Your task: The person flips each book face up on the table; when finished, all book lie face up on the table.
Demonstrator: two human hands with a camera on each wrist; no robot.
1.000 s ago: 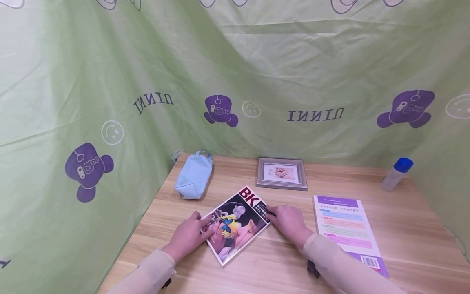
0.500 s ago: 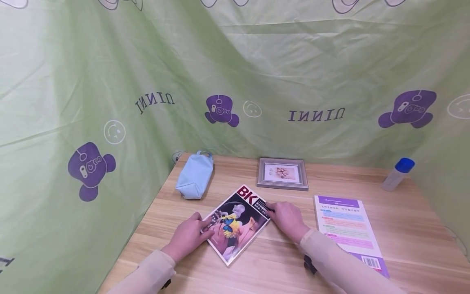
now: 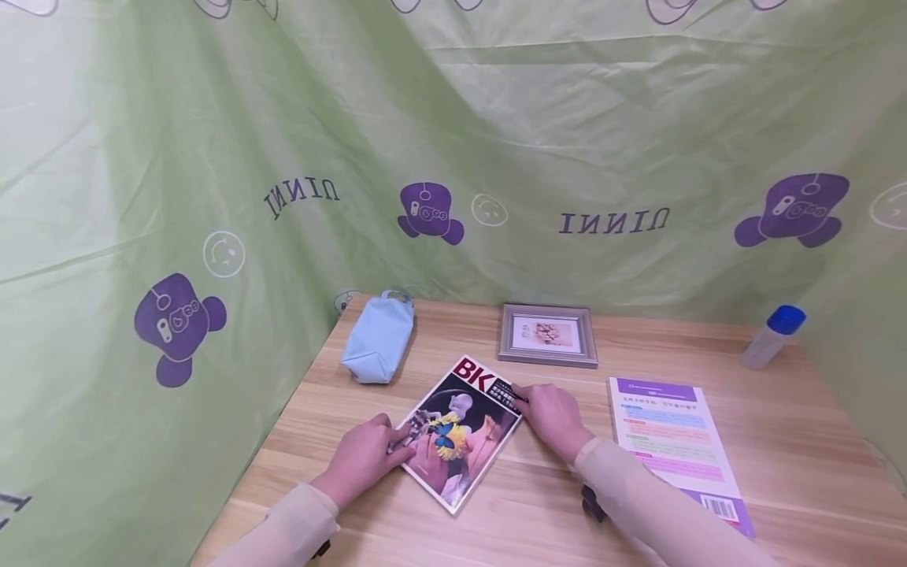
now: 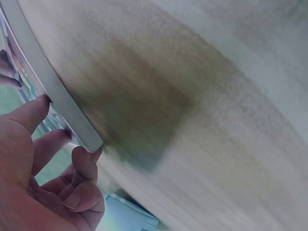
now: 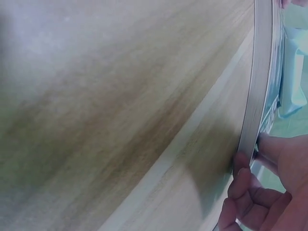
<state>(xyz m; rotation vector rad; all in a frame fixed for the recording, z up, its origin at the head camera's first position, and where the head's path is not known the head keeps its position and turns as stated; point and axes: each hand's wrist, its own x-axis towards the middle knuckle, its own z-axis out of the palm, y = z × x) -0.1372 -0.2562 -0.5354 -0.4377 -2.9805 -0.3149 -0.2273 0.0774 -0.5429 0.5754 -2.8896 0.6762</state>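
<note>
A thick book (image 3: pixel 453 429) with "BK" in red on its cover lies at an angle at the front middle of the table, also in both wrist views. My left hand (image 3: pixel 364 461) holds its left corner, thumb and forefinger on the cover. In the left wrist view, other curled fingers (image 4: pixel 84 166) meet that corner's edge from beneath. At the opposite corner my right hand (image 3: pixel 556 421) pinches the book, thumb on top and a fingertip (image 5: pixel 240 161) against the lower edge. How far the fingers reach underneath is hidden.
Behind the book lie a light blue pouch (image 3: pixel 379 339) and a grey picture frame (image 3: pixel 505 335). A white and purple book (image 3: pixel 673 441) lies right of my right hand. A blue-capped clear bottle (image 3: pixel 772 339) stands back right. Green curtain (image 3: pixel 453 118) borders the table.
The book has turned slightly anticlockwise: its "BK" end went left and its front corner went right. My right hand moved a little away and left with it; the left stayed nearly in place.
</note>
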